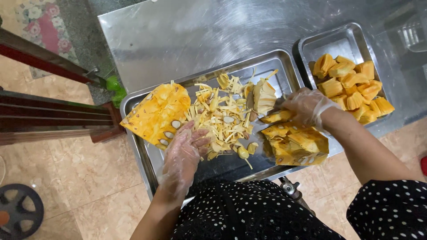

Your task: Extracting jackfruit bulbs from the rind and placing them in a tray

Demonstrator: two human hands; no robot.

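Observation:
My left hand (184, 149), in a clear plastic glove, hovers with loose fingers over the large steel tray (147, 155), beside a big jackfruit chunk (158, 113) with seeds showing. My right hand (307, 106), also gloved, grips a yellow jackfruit piece (276, 117) at the right side of the tray, above another large jackfruit section (296, 144). A pile of pale fibres, seeds and scraps (224, 118) lies between the hands. A cut core piece (263, 95) rests behind the pile.
A smaller steel tray (331, 44) at the right holds several cleaned yellow jackfruit pods (351, 86). Both trays sit on a steel table (187, 35). Dark wooden furniture (49, 115) stands at the left on a tiled floor, and a clear container (411, 35) is at far right.

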